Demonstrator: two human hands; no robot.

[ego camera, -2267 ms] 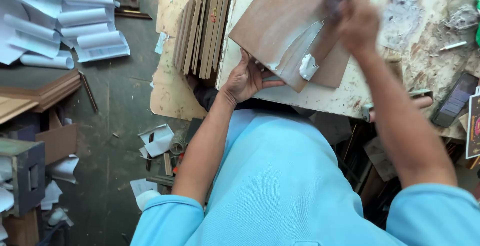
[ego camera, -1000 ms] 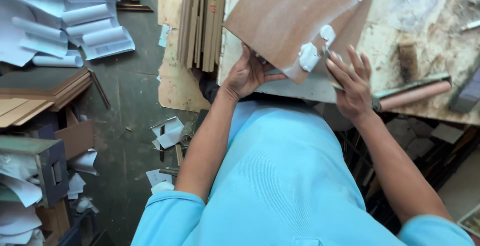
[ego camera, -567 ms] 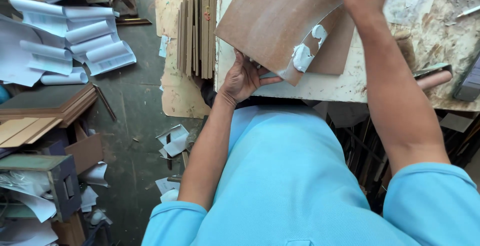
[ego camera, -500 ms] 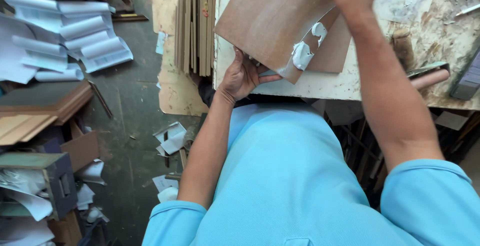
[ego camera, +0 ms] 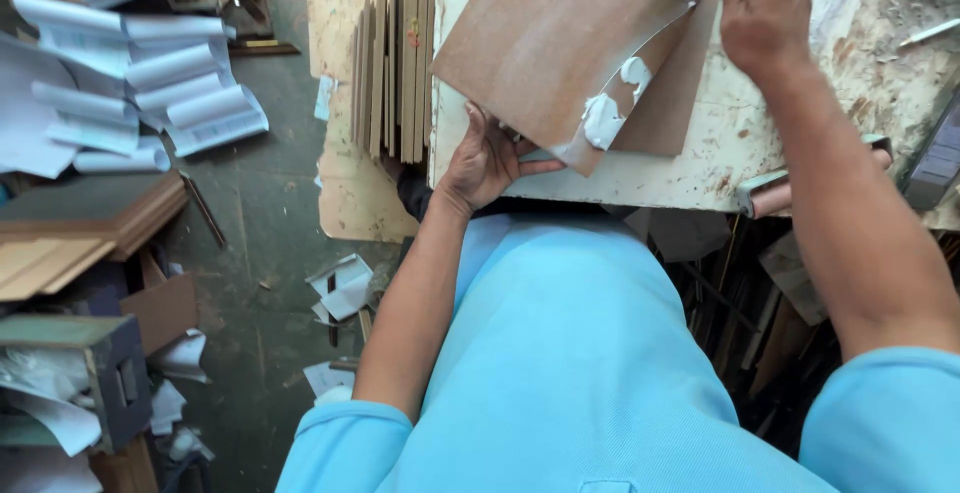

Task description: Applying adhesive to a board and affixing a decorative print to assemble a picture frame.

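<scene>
**A:** What does the left hand [ego camera: 487, 158] do?

**B:** It grips the near lower edge of a brown board [ego camera: 560, 48], thumb lying along the underside, fingers curled at the rim. The board is tilted, raised off the worktable [ego camera: 850, 103] at its near side, and lies over the table's near left part.

**A:** And the right hand [ego camera: 765, 8]?

**B:** It is closed at the board's far right corner, knuckles toward the camera. A small dark tip shows above the fingers at the top edge of the view; what it is cannot be told, nor how firmly the hand holds it.

**A:** What marks the board?

**B:** White paste [ego camera: 605, 118] sits in lumps near its lower right edge, with a pale smear running up toward the right hand. A second brown sheet [ego camera: 670, 103] lies flat beneath, showing to the right of the paste.

**A:** What lies about the work?

**B:** The worktable is pale and stained. Just left of the board, a row of thin boards [ego camera: 395, 63] stands on edge. At the table's right near edge lies a roller [ego camera: 775, 198] with a pinkish barrel. On the floor to the left are rolled white papers [ego camera: 150, 83], a stack of flat wooden panels [ego camera: 90, 228] and scattered paper scraps [ego camera: 340, 293]. The person wears a light blue shirt [ego camera: 570, 373].
</scene>
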